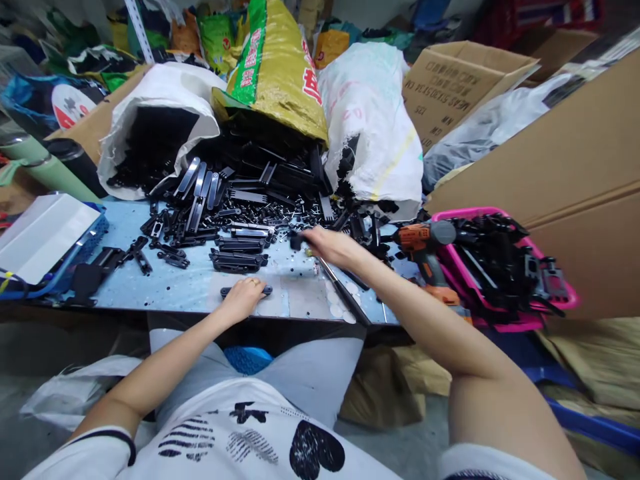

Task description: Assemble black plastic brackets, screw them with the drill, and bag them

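Observation:
My left hand [243, 300] rests near the table's front edge, its fingers closed over a flat black bar-shaped part [267, 291] whose ends show on both sides. Further forward and to the right, my right hand [334, 248] is closed, with a small black plastic part [297, 241] at its fingertips; motion blurs it. Below that hand a long dark metal bar [345, 295] slants to the table edge. Stacked black bar-shaped parts [239, 261] lie just ahead of my left hand. Small loose screws [295, 212] are strewn behind them.
An orange cordless drill [419, 243] lies to the right, against a pink basket [505, 327] of black parts. White sacks [373, 127] and a yellow-green sack [280, 73] spill black parts at the back. A blue tray [83, 250] and a green bottle [50, 170] stand left.

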### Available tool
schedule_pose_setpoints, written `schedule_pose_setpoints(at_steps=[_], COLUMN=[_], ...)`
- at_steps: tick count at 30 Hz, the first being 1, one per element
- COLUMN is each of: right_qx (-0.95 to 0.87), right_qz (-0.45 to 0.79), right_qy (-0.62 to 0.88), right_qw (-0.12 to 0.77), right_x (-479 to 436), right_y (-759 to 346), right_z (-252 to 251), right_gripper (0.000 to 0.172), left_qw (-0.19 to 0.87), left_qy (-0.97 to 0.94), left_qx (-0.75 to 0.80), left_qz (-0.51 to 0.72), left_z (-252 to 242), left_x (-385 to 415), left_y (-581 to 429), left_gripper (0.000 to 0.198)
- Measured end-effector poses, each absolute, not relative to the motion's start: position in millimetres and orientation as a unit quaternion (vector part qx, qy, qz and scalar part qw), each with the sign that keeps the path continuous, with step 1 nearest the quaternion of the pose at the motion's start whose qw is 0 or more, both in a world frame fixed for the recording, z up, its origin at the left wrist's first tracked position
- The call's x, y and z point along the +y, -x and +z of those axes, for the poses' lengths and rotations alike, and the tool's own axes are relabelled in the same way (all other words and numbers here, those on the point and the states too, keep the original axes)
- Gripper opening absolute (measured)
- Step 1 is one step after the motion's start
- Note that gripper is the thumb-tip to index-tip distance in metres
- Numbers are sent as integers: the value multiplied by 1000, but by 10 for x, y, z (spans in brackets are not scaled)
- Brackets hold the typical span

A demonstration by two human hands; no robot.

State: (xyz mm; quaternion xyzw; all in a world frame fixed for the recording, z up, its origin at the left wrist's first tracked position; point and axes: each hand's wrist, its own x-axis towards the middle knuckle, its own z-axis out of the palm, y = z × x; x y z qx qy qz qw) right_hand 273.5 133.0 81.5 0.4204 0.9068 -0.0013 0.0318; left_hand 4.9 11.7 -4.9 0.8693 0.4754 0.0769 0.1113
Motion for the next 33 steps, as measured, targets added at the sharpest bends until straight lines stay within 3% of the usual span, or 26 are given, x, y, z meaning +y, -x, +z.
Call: schedule_pose_setpoints(at_steps=[4, 9, 14, 20, 28, 33], right_qx=[946, 936, 929, 916, 917, 924], right_qz=[-45, -96, -90, -40, -25, -19], right_qy=[-313, -320, -347, -391, -392, -377], right_qw=[65, 108, 89, 76, 73, 63], right_x=[598, 218, 124, -23, -56, 34], right_y=[-2437, -2397, -2293, -2186, -2091, -2101], right_z=[603, 355, 180, 278, 498, 520], right_gripper=[26, 42, 38, 42, 39, 38], left_qw=[136, 158, 161, 171, 156, 147], left_qy=[-867, -874, -880, -881, -880, -875], left_qx=[472, 455, 445, 434, 422, 429], left_qz=[81, 67, 48, 82, 154, 171], left_z=[-34, 39, 97, 134, 36, 21], left_x=[145, 182, 197, 123, 66, 69], left_y=[-14, 35, -21, 18, 106, 96], left_gripper=[24, 25, 30, 71, 44, 39])
